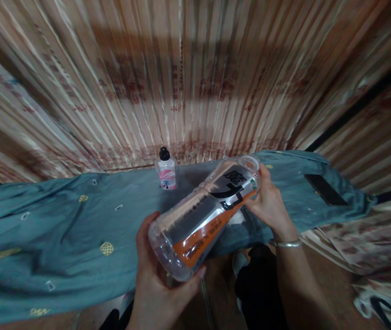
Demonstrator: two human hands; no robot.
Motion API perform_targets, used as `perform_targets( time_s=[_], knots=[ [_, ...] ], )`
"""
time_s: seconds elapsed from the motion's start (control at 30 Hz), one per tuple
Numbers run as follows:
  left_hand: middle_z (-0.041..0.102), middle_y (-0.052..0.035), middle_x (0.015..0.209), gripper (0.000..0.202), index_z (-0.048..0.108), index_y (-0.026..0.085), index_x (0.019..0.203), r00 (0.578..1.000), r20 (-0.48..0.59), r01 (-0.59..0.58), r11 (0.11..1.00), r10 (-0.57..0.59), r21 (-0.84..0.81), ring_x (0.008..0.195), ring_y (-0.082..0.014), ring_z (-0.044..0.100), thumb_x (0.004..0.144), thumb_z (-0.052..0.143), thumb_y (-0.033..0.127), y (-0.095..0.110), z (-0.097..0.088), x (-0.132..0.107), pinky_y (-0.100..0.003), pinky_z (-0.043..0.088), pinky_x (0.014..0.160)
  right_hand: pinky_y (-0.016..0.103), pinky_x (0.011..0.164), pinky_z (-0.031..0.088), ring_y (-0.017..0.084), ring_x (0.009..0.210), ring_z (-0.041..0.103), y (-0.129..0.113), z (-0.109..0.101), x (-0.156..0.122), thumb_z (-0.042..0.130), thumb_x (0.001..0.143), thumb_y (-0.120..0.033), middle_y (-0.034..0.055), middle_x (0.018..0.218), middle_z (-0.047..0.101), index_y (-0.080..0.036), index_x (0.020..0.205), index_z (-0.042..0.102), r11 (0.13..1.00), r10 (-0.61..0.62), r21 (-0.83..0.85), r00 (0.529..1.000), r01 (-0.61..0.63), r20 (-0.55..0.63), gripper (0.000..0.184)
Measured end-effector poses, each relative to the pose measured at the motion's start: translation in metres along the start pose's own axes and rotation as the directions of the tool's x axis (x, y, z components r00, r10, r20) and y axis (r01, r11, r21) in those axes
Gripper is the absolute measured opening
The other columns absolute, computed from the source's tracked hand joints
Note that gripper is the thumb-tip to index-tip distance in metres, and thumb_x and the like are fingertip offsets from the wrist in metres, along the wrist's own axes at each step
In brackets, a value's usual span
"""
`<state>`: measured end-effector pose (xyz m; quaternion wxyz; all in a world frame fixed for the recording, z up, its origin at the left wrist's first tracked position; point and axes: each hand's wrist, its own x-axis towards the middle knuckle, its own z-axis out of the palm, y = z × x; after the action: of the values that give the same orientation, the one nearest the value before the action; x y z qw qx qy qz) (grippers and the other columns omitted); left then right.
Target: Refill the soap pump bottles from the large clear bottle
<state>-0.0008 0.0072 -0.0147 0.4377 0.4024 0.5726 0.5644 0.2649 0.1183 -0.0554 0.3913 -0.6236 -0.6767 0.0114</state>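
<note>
A large clear plastic bottle [195,215] with an orange, grey and black label is held tilted above the cloth. Around its base end, at lower left, my left hand [163,284] is wrapped, thumb on the near side. My right hand [267,201], with a silver bangle on the wrist, grips the upper end near the neck. Behind the bottle, to the left, a small clear bottle [167,174] with a black cap and a pink label stands upright on the cloth. Something white [236,218] shows partly from behind the large bottle.
A blue-green patterned cloth [68,220] covers the long narrow surface in front of me. On its right part lies a black phone [325,189]. A pleated, patterned curtain [188,91] hangs right behind it. My legs and the floor are below.
</note>
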Motion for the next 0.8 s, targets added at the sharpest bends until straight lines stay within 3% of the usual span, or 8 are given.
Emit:
perform_targets(
  time_s=[0.27, 0.8],
  knots=[
    [0.066, -0.0065, 0.14, 0.095, 0.046, 0.033, 0.146, 0.999, 0.035, 0.032, 0.999, -0.03, -0.04, 0.123, -0.0305, 0.074, 0.063, 0.092, 0.028, 0.0043, 0.0022, -0.0022, -0.044, 0.065, 0.103, 0.054, 0.092, 0.063, 0.041, 0.112, 0.077, 0.0046, 0.0021, -0.0017, 0.068, 0.085, -0.051, 0.0202, 0.135, 0.074, -0.018, 0.163, 0.033, 0.997, 0.038, -0.067, 0.999, -0.039, -0.016, 0.092],
    [0.066, -0.006, 0.142, 0.096, 0.045, 0.032, 0.144, 0.997, 0.057, 0.055, 0.997, -0.052, -0.048, 0.125, -0.0289, 0.073, 0.061, 0.093, 0.029, 0.0081, 0.0021, -0.001, -0.042, 0.064, 0.103, 0.053, 0.089, 0.064, 0.04, 0.108, 0.078, 0.0042, -0.0003, -0.0015, 0.068, 0.085, -0.054, 0.0194, 0.131, 0.076, -0.016, 0.162, 0.035, 0.999, 0.031, -0.041, 1.0, -0.031, -0.004, 0.092]
  ],
)
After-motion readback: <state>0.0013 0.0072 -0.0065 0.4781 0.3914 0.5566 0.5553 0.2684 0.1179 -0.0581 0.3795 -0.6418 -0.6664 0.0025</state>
